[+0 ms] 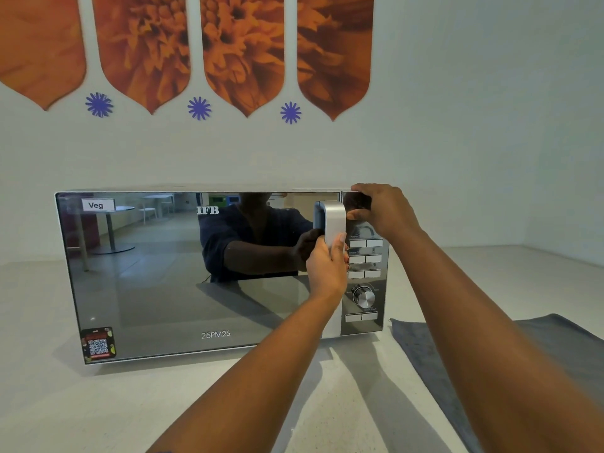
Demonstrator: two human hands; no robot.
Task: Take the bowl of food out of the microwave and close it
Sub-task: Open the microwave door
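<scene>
We see the microwave (202, 273) standing on the pale counter (81, 413) against the wall, its mirrored door (157, 276) shut flush, so the bowl of food is hidden from us; by the task it should be inside. A "Veg" label (97, 205) sits at the door's upper left corner and a QR sticker (98, 345) at its lower left.

Moving right, our left hand (327, 266) is wrapped around the lower part of the silver door handle (330, 220), fingers curled behind it and thumb on the front, forearm reaching up from below. We judge this as a grip for pulling the door open.

Further right, our right hand (380, 207) is clamped over the top right corner above the control panel (364, 273), arm nearly straight, most likely bracing the oven so it does not slide. A grey cloth (555, 348) lies flat on the counter at far right, perhaps as a landing spot for the bowl.
</scene>
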